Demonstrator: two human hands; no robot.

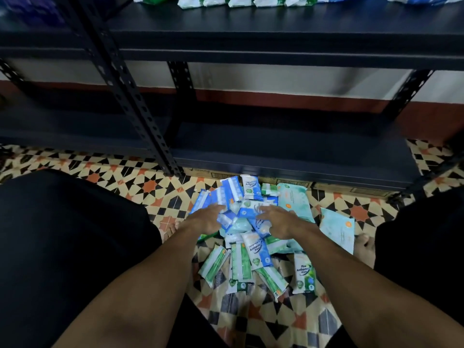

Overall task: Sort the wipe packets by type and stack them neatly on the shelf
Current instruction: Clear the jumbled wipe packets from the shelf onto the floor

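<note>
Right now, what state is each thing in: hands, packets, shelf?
floor pile: unsorted, blue and green packets mixed, overlapping.
left hand: open, fingers straight on the floor pile.
right hand: open, fingers spread on the pile.
pale teal packs: lying flat at the pile's right edge.
upper shelf: partly stocked, green-white packets lined up along it.

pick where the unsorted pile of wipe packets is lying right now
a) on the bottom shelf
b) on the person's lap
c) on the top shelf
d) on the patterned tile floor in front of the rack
d: the pile of wipe packets lies on the patterned tile floor, in front of the bottom shelf, with the left hand and right hand reaching onto it.
</note>
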